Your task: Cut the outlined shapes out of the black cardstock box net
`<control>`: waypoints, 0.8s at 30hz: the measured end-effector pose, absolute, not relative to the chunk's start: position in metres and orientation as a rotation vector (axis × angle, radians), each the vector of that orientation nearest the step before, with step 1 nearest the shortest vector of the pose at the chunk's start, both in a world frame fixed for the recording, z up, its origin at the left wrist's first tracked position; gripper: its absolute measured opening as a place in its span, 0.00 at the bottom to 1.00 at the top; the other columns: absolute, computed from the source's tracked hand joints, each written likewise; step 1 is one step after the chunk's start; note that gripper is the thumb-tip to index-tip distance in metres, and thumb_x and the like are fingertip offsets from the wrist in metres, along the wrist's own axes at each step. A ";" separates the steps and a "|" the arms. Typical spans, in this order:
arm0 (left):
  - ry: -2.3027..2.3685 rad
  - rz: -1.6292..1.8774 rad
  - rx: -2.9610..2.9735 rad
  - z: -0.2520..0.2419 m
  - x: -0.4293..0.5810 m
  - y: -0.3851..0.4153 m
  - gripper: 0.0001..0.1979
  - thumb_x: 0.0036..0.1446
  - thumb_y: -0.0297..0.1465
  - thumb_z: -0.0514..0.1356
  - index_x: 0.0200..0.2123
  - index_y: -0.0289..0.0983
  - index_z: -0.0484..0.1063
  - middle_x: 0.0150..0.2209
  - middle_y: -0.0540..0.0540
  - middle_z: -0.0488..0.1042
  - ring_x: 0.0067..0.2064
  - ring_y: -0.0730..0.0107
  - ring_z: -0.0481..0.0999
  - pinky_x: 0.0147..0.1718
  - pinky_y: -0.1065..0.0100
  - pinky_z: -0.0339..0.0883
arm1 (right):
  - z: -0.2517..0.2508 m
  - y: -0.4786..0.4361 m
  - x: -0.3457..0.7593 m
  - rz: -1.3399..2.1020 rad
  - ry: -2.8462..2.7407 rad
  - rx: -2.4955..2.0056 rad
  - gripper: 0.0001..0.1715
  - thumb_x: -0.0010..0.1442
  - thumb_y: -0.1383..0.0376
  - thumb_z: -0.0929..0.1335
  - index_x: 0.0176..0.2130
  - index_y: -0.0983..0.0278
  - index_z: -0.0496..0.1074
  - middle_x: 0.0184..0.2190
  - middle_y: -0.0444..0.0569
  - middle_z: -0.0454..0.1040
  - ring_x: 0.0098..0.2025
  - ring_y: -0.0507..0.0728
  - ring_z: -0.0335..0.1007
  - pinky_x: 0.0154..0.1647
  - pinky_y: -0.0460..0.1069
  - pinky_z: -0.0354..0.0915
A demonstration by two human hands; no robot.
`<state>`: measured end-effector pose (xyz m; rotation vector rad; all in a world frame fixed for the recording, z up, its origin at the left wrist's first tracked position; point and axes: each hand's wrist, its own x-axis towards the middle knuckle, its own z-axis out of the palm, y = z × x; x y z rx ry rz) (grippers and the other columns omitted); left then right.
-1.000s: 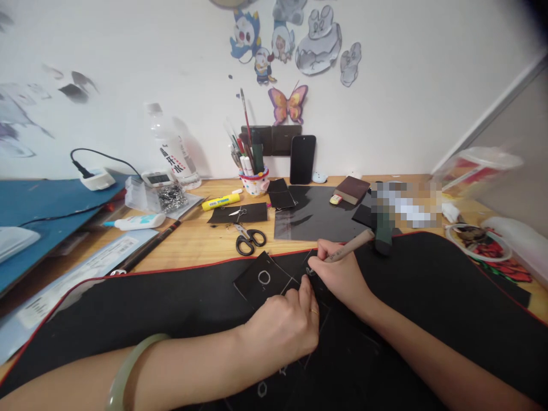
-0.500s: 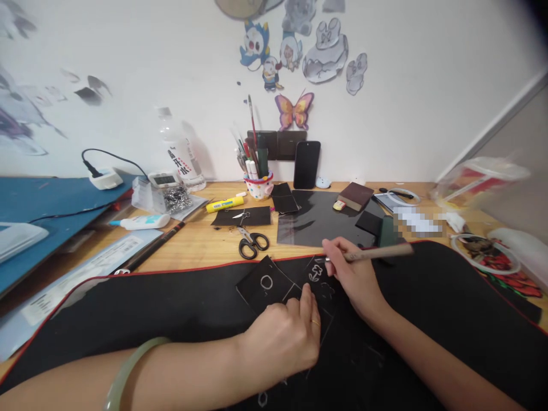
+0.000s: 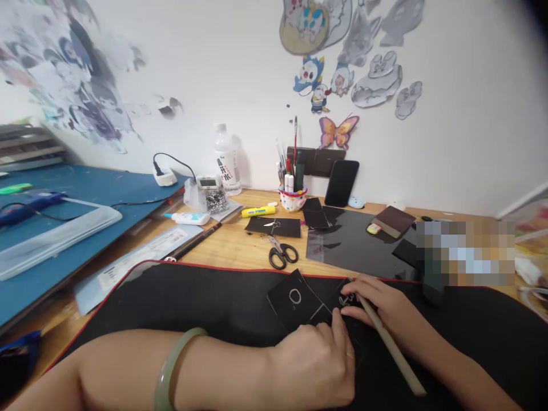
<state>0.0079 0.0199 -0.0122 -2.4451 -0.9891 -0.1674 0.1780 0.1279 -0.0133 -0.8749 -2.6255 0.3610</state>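
Observation:
My left hand (image 3: 319, 359) is closed, its fingertips pressed down on black paper with white outlines, on the dark mat (image 3: 205, 302). My right hand (image 3: 383, 302) holds a slim pen-shaped tool (image 3: 391, 342) with a greyish-brown handle slanting down toward the lower right; the tool's tip is hidden. The thumb and fingertips of this hand reach to a small white-outlined flower (image 3: 346, 298) on the black paper, close to my left fingertips. To the left of it lies a black paper piece (image 3: 291, 299) marked with a white circle.
Black-handled scissors (image 3: 282, 251) lie beyond the mat's red edge. Farther back are a yellow glue stick (image 3: 258, 212), a spotted pen cup (image 3: 293, 198), a leaning phone (image 3: 341, 182) and a dark sheet (image 3: 342, 240). A water bottle (image 3: 226, 162) stands against the wall.
The view has swung left, so things appear farther right. My right hand has lowered its fingers to the paper, and the tool's handle has swung down. My left hand stays on the paper.

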 end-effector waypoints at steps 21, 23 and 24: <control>-0.956 -0.101 -2.467 -0.015 0.009 0.022 0.18 0.53 0.22 0.45 0.46 0.20 0.63 0.45 0.25 0.67 0.22 0.70 0.68 0.11 0.72 0.56 | 0.003 0.127 0.172 0.856 -2.431 -0.998 0.08 0.54 0.64 0.63 0.26 0.63 0.70 0.26 0.46 0.72 0.30 0.53 0.67 0.32 0.46 0.61; -0.957 -0.110 -2.463 -0.015 0.009 0.022 0.18 0.53 0.22 0.45 0.46 0.20 0.63 0.45 0.25 0.67 0.22 0.69 0.68 0.11 0.72 0.57 | 0.003 0.127 0.173 0.912 -2.401 -1.015 0.09 0.54 0.63 0.63 0.27 0.63 0.70 0.27 0.46 0.72 0.30 0.53 0.67 0.32 0.46 0.61; -0.958 -0.114 -2.462 -0.015 0.008 0.022 0.18 0.53 0.22 0.45 0.46 0.20 0.63 0.45 0.25 0.67 0.22 0.69 0.68 0.11 0.71 0.57 | 0.003 0.127 0.173 0.938 -2.384 -1.027 0.09 0.54 0.63 0.63 0.27 0.63 0.70 0.28 0.46 0.72 0.30 0.53 0.66 0.31 0.46 0.61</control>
